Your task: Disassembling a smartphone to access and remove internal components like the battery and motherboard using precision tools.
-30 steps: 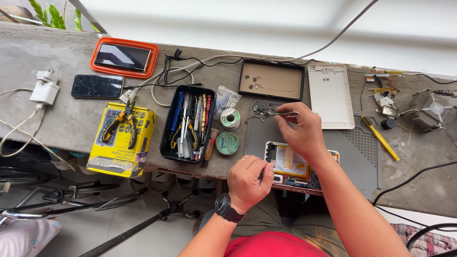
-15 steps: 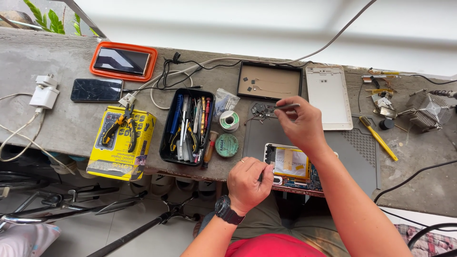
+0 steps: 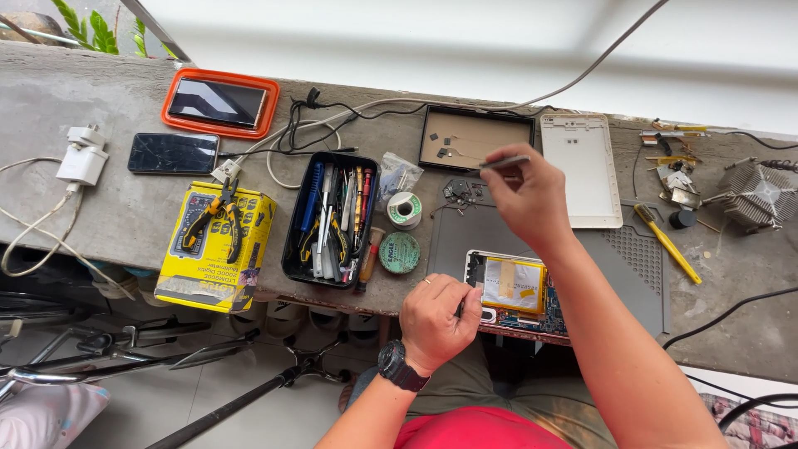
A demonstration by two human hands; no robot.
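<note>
An opened tablet (image 3: 519, 289) with a yellow-taped battery and blue circuit board lies on a grey work mat (image 3: 632, 274) at the bench's front edge. My left hand (image 3: 436, 320), with a black wristwatch, rests closed against the tablet's left edge, gripping a thin dark tool. My right hand (image 3: 528, 195) is raised over the mat's far left corner and pinches metal tweezers (image 3: 501, 162), tips pointing left above a heap of small dark parts (image 3: 461, 191). A dark screen frame (image 3: 475, 137) lies just beyond.
A black tray of tools (image 3: 331, 218), a solder spool (image 3: 405, 208) and a green tin (image 3: 400, 253) lie left of the mat. Further left: yellow box with pliers (image 3: 216, 245), a phone (image 3: 173, 154), orange-cased tablet (image 3: 219, 103), charger (image 3: 83, 158). White back cover (image 3: 580, 166), yellow tool (image 3: 665, 241), heatsink (image 3: 756, 193) right.
My right hand has lifted the tweezers away from the open tablet toward the far left corner of the mat. My left hand has stayed at the tablet's left edge.
</note>
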